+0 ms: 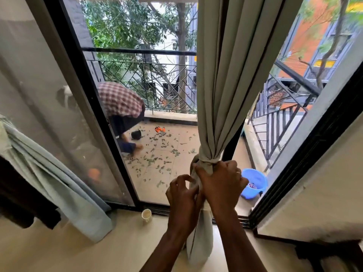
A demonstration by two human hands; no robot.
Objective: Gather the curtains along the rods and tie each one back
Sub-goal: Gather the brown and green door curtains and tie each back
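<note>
Sliding glass door (39,85) fills left half of frame, balcony behind it.
Beige curtain (225,85) hangs top centre down to lower centre, gathered into one bundle and cinched by a knot (206,160) in its own fabric at mid-height. The tail hangs below the knot to the floor.
Pale blue-grey curtain (49,173) at lower left, bunched and draped diagonally against the glass.
Person in a checked shirt (119,101) bent over on the balcony, left of centre. Metal railing (157,79) behind them.
Blue bucket (255,181) on the balcony, right of the hands.
Right hand (222,183) at lower centre, fingers wrapped round the bundle just under the knot, clamped on it.
Left hand (182,195) just beside it on the left, fingers curled against the tail's edge. Can't tell if it actually pinches the cloth.
Paper cup (146,214) on the inside floor by the door track.
Orange gloves (160,130) and black pot (136,134) on the balcony tiles, with leaf scraps (157,160) scattered around.
</note>
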